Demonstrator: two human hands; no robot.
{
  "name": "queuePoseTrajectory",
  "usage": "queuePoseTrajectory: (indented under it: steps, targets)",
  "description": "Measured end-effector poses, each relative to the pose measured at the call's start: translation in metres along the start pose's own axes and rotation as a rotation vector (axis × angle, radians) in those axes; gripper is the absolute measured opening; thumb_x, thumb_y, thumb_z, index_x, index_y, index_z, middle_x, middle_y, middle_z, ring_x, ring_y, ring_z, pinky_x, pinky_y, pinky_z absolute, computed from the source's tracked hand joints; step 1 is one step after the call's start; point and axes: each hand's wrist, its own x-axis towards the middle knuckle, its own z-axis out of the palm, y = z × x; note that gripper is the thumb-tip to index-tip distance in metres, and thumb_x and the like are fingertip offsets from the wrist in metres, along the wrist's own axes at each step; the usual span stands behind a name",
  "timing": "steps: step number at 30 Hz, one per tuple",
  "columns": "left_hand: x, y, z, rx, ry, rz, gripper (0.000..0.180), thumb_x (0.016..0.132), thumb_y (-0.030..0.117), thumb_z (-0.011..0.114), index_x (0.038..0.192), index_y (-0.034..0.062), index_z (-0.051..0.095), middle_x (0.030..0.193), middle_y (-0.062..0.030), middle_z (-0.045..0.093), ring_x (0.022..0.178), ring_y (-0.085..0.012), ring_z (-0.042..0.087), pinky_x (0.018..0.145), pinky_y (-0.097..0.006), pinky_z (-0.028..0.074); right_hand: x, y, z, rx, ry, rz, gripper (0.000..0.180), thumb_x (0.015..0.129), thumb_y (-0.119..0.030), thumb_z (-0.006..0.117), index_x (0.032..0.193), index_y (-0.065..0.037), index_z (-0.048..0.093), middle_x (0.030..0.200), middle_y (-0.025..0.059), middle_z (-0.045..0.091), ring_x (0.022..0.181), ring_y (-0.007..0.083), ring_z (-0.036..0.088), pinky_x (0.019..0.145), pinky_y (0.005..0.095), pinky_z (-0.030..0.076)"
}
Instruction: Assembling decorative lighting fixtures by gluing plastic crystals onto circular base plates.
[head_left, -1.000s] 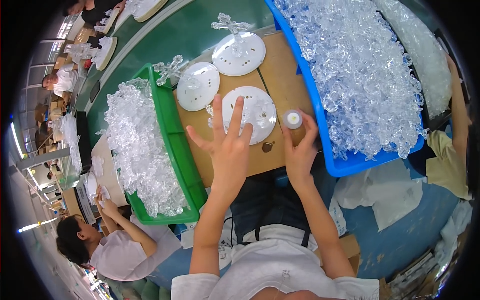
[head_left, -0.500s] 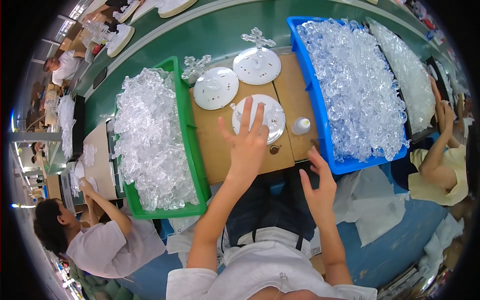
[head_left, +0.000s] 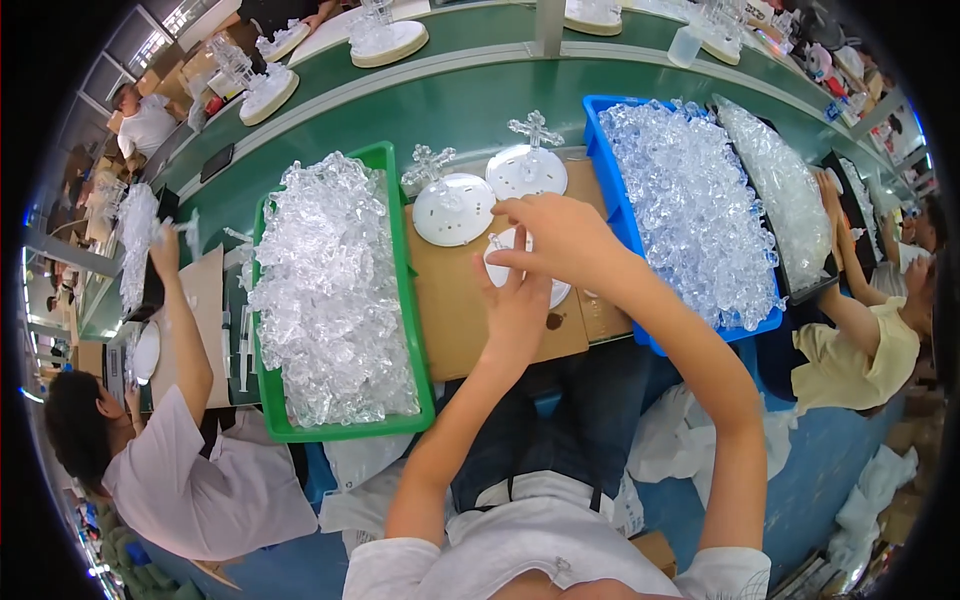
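Note:
A round white plate [head_left: 560, 292] lies on cardboard before me, mostly covered by my hands. Over it my left hand [head_left: 513, 315] reaches up with fingers stretched and apart; I see no object in it. From the right, my right hand [head_left: 575, 240] arches across, its fingers curled and thumb meeting the left fingers. Whatever those curled fingers hold is hidden. A clear plastic piece shows beside the fingertips. Behind are two more white plates, one at left [head_left: 453, 228] and one at right [head_left: 512, 178], each with a clear cross-shaped piece, at left [head_left: 430, 165] and right [head_left: 535, 128].
A green bin [head_left: 412, 345] of clear plastic pieces stands left. At right is a blue bin [head_left: 625, 215] of similar pieces, with a bagged heap [head_left: 775, 190] beyond. Co-workers sit left [head_left: 205, 470] and right [head_left: 850, 350]. A dark round spot [head_left: 553, 321] marks the cardboard [head_left: 470, 335].
My right hand has moved up and left from the cardboard's edge to meet my left hand above the plate. The left hand has shifted slightly nearer. The left co-worker's arm has risen toward a bin.

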Motion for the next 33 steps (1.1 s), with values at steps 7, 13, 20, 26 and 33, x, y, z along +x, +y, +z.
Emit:
queuePoseTrajectory:
  steps: [7, 13, 20, 26, 33]
  targets:
    - [-0.027, 0.009, -0.022, -0.255, -0.116, 0.019, 0.027, 0.076, 0.011, 0.060, 0.103, 0.0068, 0.062, 0.140, -0.0085, 0.042, 0.134, -0.0262, 0.033, 0.103, -0.066, 0.020, 0.032, 0.001, 0.028, -0.382, -0.221, -0.001, 0.017, 0.071, -0.023, 0.066, 0.073, -0.007, 0.065, 0.069, 0.0123, 0.064, 0.068, 0.0282, 0.065, 0.056, 0.0387, 0.050]
    - [-0.082, 0.010, -0.057, -0.424, -0.043, -0.092, 0.036, 0.074, 0.006, 0.062, 0.108, 0.0160, 0.066, 0.134, -0.0104, 0.048, 0.130, -0.0345, 0.037, 0.105, -0.059, 0.020, 0.022, -0.019, 0.034, -0.361, -0.211, 0.023, 0.020, 0.070, -0.017, 0.069, 0.078, -0.004, 0.058, 0.071, 0.0148, 0.063, 0.070, 0.0323, 0.065, 0.057, 0.0441, 0.050]
    - [-0.083, -0.018, -0.037, -0.540, -0.106, -0.294, 0.035, 0.074, 0.003, 0.064, 0.108, 0.0115, 0.066, 0.130, -0.0152, 0.050, 0.128, -0.0378, 0.038, 0.104, -0.054, 0.027, 0.054, -0.026, -0.047, -0.247, 0.011, 0.027, 0.013, 0.073, -0.013, 0.068, 0.081, -0.009, 0.059, 0.072, 0.0106, 0.062, 0.070, 0.0285, 0.062, 0.063, 0.0385, 0.049]
    - [-0.031, -0.044, 0.014, -0.489, -0.061, -0.472, 0.046, 0.082, 0.012, 0.060, 0.126, 0.0047, 0.051, 0.139, -0.0211, 0.039, 0.131, -0.0398, 0.033, 0.102, -0.056, 0.028, 0.170, 0.029, -0.141, -0.168, 0.183, -0.003, 0.017, 0.073, -0.020, 0.071, 0.080, -0.007, 0.064, 0.064, 0.0042, 0.059, 0.060, 0.0119, 0.056, 0.056, 0.0260, 0.044]
    - [-0.017, -0.058, 0.038, -0.232, -0.298, -0.528, 0.057, 0.088, 0.029, 0.055, 0.139, 0.0087, 0.040, 0.147, -0.0200, 0.028, 0.135, -0.0399, 0.025, 0.108, -0.059, 0.019, 0.261, 0.207, -0.038, -0.471, 0.062, 0.140, 0.021, 0.067, -0.018, 0.075, 0.083, -0.010, 0.065, 0.085, 0.0127, 0.066, 0.085, 0.0307, 0.063, 0.072, 0.0409, 0.049]
